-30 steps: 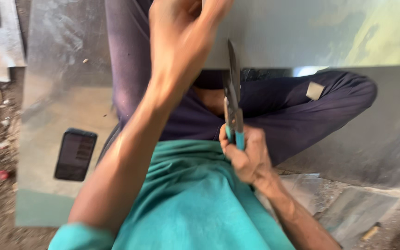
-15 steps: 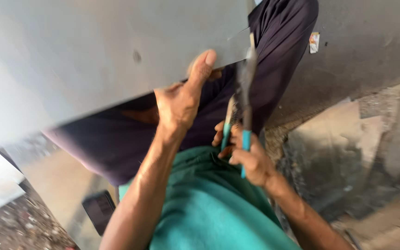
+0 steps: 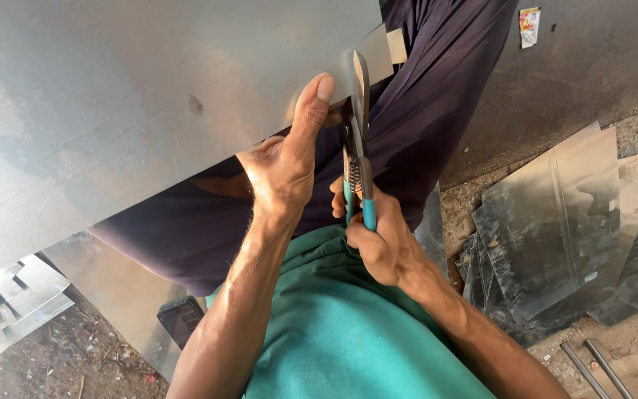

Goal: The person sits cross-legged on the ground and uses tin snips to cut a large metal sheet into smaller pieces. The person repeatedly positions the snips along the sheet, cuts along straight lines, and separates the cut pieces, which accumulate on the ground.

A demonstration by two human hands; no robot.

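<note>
Head view: my left hand (image 3: 283, 166) grips the near edge of the metal sheet (image 3: 112, 111) across my lap, thumb on top. My right hand (image 3: 378, 240) squeezes the snips (image 3: 357, 140), blades at that edge. Cut barely started; most of the sheet remains whole.

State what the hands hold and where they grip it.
Right hand grips the tin snips by their teal handles; left hand pinches the metal sheet at its lower edge.

The left hand (image 3: 283, 168) grips the near edge of a large metal sheet (image 3: 134, 111), thumb pointing toward one o'clock. Just at its three o'clock, the right hand (image 3: 379, 240) squeezes teal-handled tin snips (image 3: 358, 140), blades biting the sheet's edge. Cut sheet pieces (image 3: 555, 222) lie at four o'clock.
</note>
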